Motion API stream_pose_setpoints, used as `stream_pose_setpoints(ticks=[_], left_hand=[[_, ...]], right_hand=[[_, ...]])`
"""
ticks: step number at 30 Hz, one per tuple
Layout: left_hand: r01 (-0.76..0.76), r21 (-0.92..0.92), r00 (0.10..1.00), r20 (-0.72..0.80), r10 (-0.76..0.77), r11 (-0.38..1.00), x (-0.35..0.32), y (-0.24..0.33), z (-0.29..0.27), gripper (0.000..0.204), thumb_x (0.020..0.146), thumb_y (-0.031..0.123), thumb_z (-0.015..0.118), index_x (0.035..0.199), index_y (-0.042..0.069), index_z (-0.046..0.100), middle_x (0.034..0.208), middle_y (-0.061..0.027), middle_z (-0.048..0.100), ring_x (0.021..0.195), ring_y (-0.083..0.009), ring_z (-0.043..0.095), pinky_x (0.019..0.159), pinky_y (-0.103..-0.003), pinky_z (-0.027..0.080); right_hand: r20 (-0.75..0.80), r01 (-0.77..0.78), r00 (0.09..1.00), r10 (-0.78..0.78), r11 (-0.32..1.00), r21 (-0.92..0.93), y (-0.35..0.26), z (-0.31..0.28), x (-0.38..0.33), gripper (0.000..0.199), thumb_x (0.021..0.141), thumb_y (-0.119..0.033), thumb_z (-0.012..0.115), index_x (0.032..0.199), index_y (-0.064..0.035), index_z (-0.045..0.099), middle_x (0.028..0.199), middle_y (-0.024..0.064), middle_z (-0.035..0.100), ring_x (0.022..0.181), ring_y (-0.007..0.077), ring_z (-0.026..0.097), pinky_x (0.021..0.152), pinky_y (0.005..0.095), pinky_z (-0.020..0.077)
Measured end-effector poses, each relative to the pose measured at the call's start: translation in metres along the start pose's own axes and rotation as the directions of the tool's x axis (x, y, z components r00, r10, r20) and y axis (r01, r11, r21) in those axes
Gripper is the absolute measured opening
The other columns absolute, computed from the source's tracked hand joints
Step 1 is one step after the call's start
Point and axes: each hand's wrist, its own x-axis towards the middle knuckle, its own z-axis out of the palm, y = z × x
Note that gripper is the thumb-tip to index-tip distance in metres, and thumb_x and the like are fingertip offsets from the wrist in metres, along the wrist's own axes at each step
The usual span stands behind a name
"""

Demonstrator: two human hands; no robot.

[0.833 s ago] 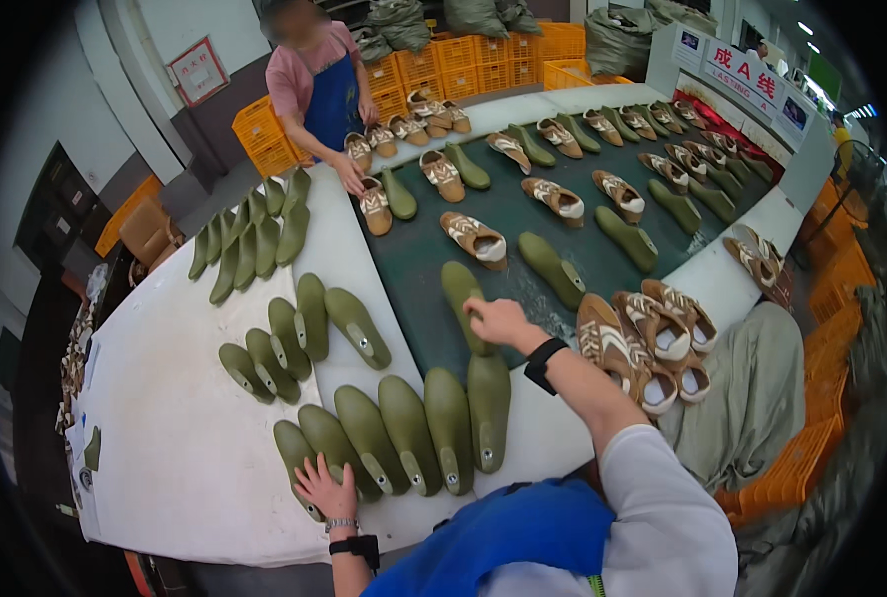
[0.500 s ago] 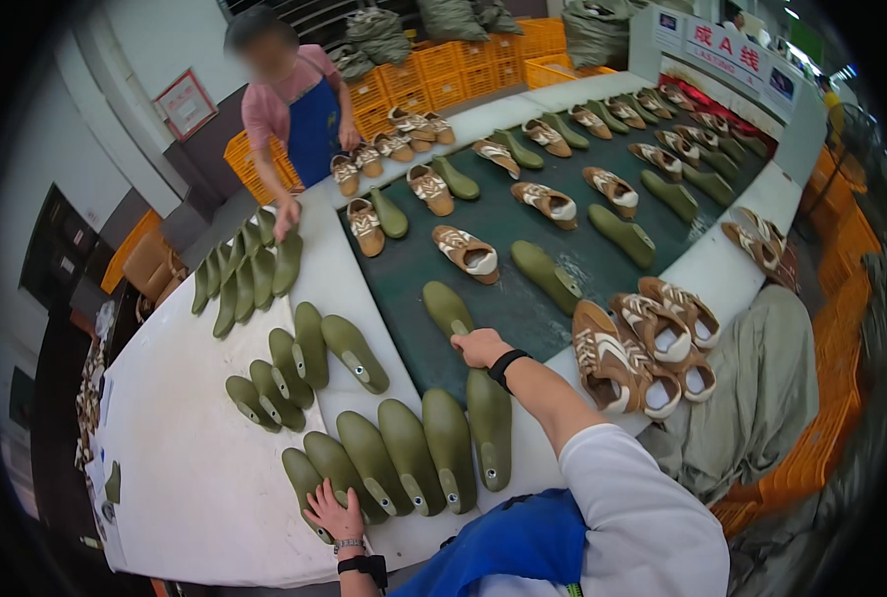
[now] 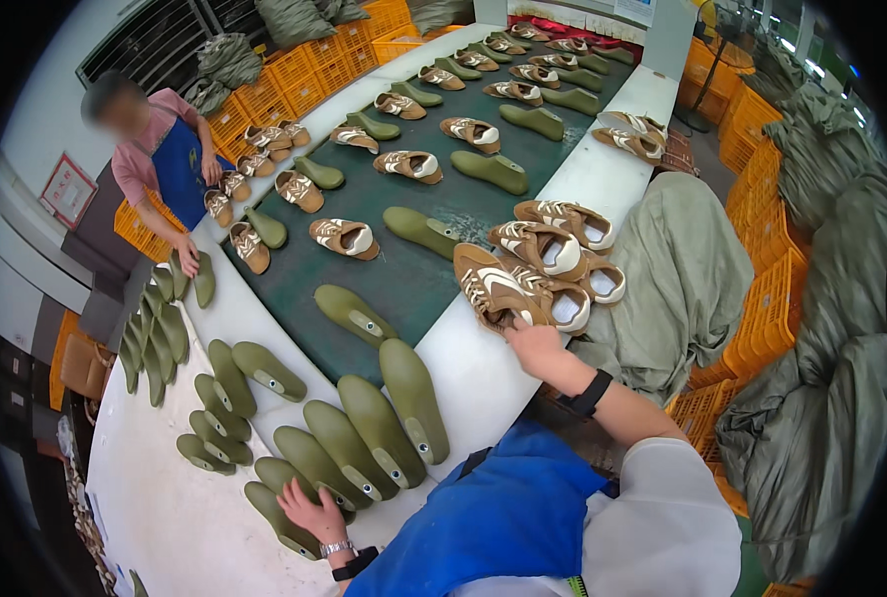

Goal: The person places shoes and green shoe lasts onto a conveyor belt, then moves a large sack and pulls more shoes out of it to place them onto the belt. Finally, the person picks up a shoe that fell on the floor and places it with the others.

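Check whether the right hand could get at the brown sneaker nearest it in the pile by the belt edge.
Probably yes. The right hand already touches the nearest brown sneaker at its near end, with nothing lying between them; the other sneakers of the pile sit beyond it.

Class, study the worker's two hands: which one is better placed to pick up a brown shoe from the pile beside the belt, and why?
Right. The right hand already touches the nearest brown shoe in the pile. The left hand rests on the green lasts on the white table, away from the pile.
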Motion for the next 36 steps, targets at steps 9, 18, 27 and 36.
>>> stream_pose_setpoints(ticks=[9, 18, 27, 36], left_hand=[[-0.285, -0.281, 0.937, 0.119, 0.328, 0.916, 0.008, 0.085, 0.024, 0.045, 0.070, 0.027, 0.068, 0.107, 0.006, 0.056, 0.118, -0.0149, 0.050, 0.114, -0.0378, 0.039, 0.096, -0.050, 0.030], [-0.274, -0.164, 0.956, 0.062, 0.287, 0.948, 0.006, 0.088, 0.030, 0.048, 0.072, 0.041, 0.064, 0.106, 0.008, 0.059, 0.100, -0.0090, 0.060, 0.105, -0.0303, 0.046, 0.094, -0.050, 0.030], [-0.246, -0.180, 0.963, 0.071, 0.262, 0.953, -0.001, 0.092, 0.024, 0.049, 0.069, 0.044, 0.065, 0.104, 0.010, 0.061, 0.088, -0.0083, 0.061, 0.096, -0.0282, 0.050, 0.091, -0.049, 0.032], [-0.280, -0.214, 0.954, 0.045, 0.296, 0.936, 0.004, 0.091, 0.032, 0.047, 0.067, 0.037, 0.067, 0.102, 0.007, 0.060, 0.089, -0.0116, 0.059, 0.095, -0.0313, 0.049, 0.091, -0.048, 0.032]], right_hand=[[0.053, -0.044, 0.999, -0.004, 0.505, 0.862, -0.055, -0.048, 0.033, 0.026, 0.076, -0.020, 0.064, 0.095, -0.0044, 0.056, 0.087, 0.0084, 0.058, 0.067, 0.0182, 0.059, 0.061, 0.0289, 0.0478], [-0.153, 0.486, 0.832, -0.533, 0.568, 0.664, -0.212, 0.009, 0.173, 0.026, 0.074, -0.021, 0.065, 0.091, -0.0051, 0.055, 0.091, 0.0155, 0.059, 0.084, 0.0338, 0.058, 0.074, 0.0394, 0.0458], [-0.135, 0.344, 0.930, -0.341, 0.682, 0.645, -0.277, 0.090, 0.266, 0.045, 0.074, -0.001, 0.052, 0.118, -0.0083, 0.049, 0.122, 0.0199, 0.045, 0.109, 0.0356, 0.048, 0.091, 0.0407, 0.0406], [-0.116, 0.428, 0.904, -0.412, 0.872, 0.236, -0.115, -0.022, 0.179, 0.023, 0.072, -0.011, 0.056, 0.094, -0.0101, 0.061, 0.086, 0.0131, 0.061, 0.084, 0.0317, 0.060, 0.075, 0.0416, 0.0463]])
